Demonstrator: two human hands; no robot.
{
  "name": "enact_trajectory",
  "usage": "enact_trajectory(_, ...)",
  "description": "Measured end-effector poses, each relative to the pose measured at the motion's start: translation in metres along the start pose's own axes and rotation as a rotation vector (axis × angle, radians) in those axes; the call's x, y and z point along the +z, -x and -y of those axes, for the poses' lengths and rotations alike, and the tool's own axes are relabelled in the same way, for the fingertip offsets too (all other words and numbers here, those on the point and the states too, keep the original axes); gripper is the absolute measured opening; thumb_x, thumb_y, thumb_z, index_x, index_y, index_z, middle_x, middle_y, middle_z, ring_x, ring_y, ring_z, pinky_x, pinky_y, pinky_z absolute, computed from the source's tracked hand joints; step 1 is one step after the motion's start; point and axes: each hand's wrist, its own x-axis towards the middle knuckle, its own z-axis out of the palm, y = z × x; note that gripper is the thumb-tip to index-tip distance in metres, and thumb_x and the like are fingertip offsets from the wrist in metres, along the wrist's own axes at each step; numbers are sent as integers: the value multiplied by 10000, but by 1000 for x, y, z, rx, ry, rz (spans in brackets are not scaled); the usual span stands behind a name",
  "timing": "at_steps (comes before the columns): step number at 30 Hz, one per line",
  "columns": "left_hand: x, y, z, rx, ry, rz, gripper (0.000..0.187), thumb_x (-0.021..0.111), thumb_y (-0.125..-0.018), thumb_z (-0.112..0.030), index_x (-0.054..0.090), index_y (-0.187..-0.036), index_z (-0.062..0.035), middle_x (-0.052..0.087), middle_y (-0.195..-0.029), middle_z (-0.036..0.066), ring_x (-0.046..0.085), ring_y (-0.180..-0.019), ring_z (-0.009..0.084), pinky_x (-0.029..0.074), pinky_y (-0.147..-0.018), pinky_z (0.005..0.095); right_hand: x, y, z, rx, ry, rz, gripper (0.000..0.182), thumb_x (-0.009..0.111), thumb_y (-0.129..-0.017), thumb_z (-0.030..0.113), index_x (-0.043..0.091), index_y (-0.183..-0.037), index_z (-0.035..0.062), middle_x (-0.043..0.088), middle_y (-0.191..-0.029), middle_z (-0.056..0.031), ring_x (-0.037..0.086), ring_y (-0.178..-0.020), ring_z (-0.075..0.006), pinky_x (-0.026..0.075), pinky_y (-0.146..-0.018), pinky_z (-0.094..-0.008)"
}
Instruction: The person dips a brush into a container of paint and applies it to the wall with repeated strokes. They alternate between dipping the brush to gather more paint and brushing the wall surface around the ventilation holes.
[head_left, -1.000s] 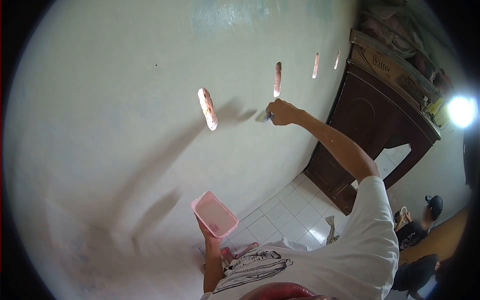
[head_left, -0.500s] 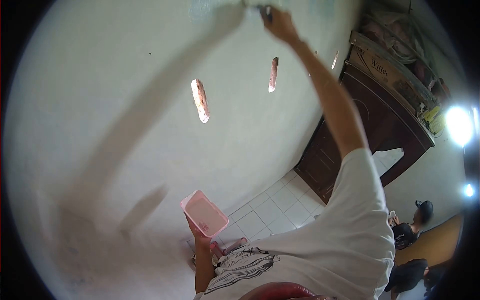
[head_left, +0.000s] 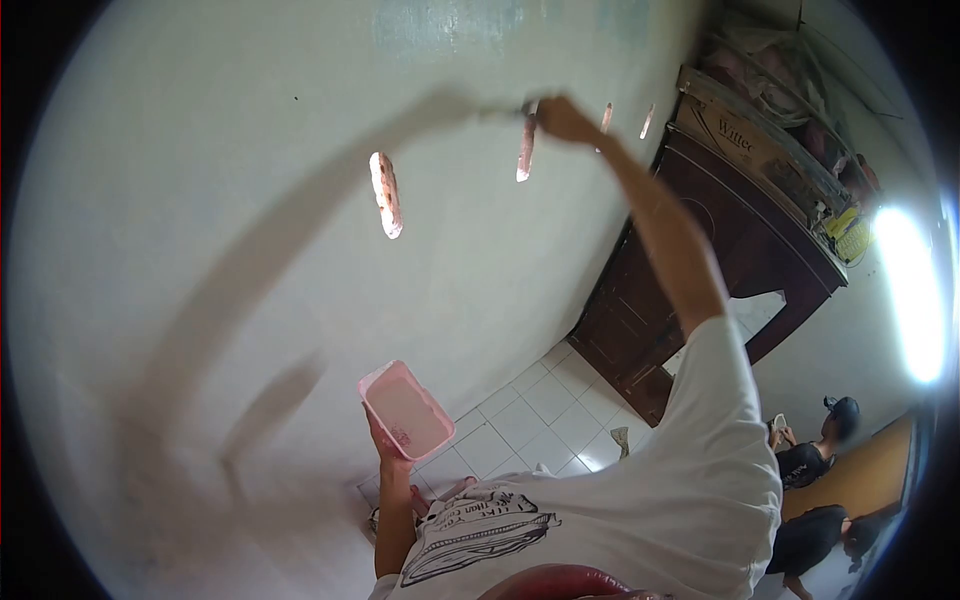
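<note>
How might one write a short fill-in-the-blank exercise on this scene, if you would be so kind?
1. The left hand holds a tub coloured ____.
2. The right hand, gripping a brush, is raised ____ than the left.
3. In all, ____ narrow reddish slots show in the wall.
4. A cardboard box rests on ____ of the brown wardrobe.

Missing words: pink; higher; four; top.

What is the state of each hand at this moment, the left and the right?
Left hand: holding the pink container.
Right hand: closed around a brush, slightly blurred.
</note>
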Motion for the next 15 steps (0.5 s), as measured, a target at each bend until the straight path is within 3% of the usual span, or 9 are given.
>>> enact_trajectory(1,-5,-2,-5,3,5,-9,601,448,-989,-592,493,-1396,-152,633,-1245,72,644,-1097,281,558,-907,492,-47,-31,0,-237,51,-220,222,558,-885,100,670,-1058,15,691,-936,-229,673,-820,-382,530,-768,-473)
enact_trajectory(2,-7,-6,-9,8,10,-17,602,450,-988,-592,493,-1397,-153,633,-1246,72,644,-1097,281,557,-907,493,-100,-47,19,-212,294,-364,213,595,-880,136,677,-1042,25,692,-919,-234,675,-822,-399,539,-754,-465)
enact_trajectory(3,-8,-10,-12,11,15,-29,603,452,-987,-593,492,-1397,-153,633,-1246,72,644,-1098,281,557,-908,494,-142,-62,30,-4,196,-366,207,617,-883,166,678,-1024,29,693,-920,-230,678,-820,-394,543,-735,-458)
enact_trajectory(5,-12,-13,-17,8,16,-61,605,455,-985,-594,492,-1398,-154,633,-1247,71,643,-1098,282,556,-908,497,-189,-94,10,-100,132,-569,336,639,-929,125,572,-1245,31,654,-735,-163,644,-589,-244,526,-567,-394)
enact_trajectory(6,-13,-18,-19,6,16,-75,606,457,-984,-594,492,-1398,-154,633,-1247,71,643,-1098,282,556,-908,498,-195,-94,12,-100,121,-568,336,639,-929,125,572,-1245,31,654,-735,-163,644,-589,-244,526,-567,-394)
enact_trajectory(8,-15,-24,-25,-3,11,-101,608,460,-981,-595,492,-1399,-155,633,-1248,71,643,-1099,283,555,-909,500,-191,-78,20,-75,-186,-432,426,598,-950,89,449,-1348,59,650,-826,-130,623,-563,-203,535,-524,-370)
enact_trajectory(11,-16,-25,-25,-19,22,-146,611,466,-978,-597,491,-1400,-155,633,-1249,70,642,-1100,284,554,-909,504,-140,-65,11,90,-467,-445,440,558,-958,53,416,-1375,68,657,-925,-123,603,-550,-169,531,-490,-340)
enact_trajectory(13,-19,-24,-25,-34,28,-166,613,469,-976,-598,491,-1401,-156,633,-1249,70,642,-1100,284,553,-910,506,-113,-69,-24,32,-214,-248,267,566,-938,69,602,-1190,-14,662,-806,-143,646,-605,-208,516,-533,-389)
enact_trajectory(15,-20,-28,-27,-53,23,-168,615,473,-974,-599,491,-1401,-157,633,-1250,70,641,-1101,285,552,-910,509,-92,-77,-55,-77,27,-482,197,586,-922,98,681,-1041,-27,673,-778,-200,643,-630,-250,503,-590,-433)
